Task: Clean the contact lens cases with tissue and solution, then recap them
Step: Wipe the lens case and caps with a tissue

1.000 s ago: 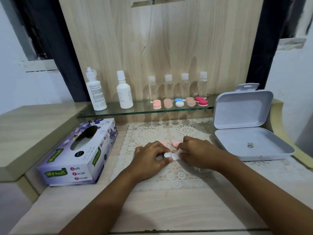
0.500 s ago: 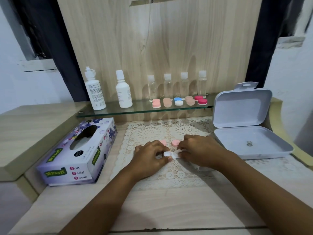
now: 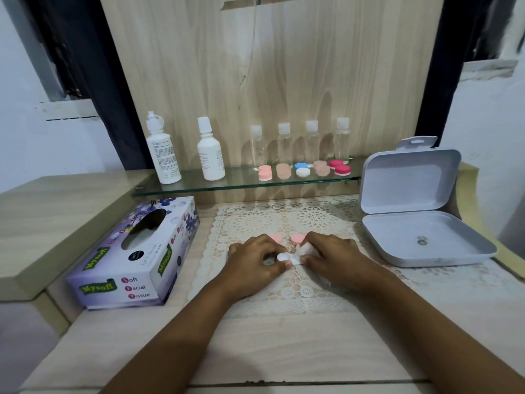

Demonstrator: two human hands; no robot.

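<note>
1. My left hand [image 3: 255,261] pinches the white lens case [image 3: 282,257] at the middle of the lace mat [image 3: 250,220].
2. My right hand [image 3: 332,258] presses folded tissue [image 3: 302,251] against it.
3. Two pink caps [image 3: 297,238] lie just behind my fingers.

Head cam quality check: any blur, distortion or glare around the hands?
Head view: wide-angle bends the wood panel edges outward; soft detail throughout; left hand and right hand readable, but the tissue and white case blend together; faint reflections on the glass shelf; no harsh glare.
</note>
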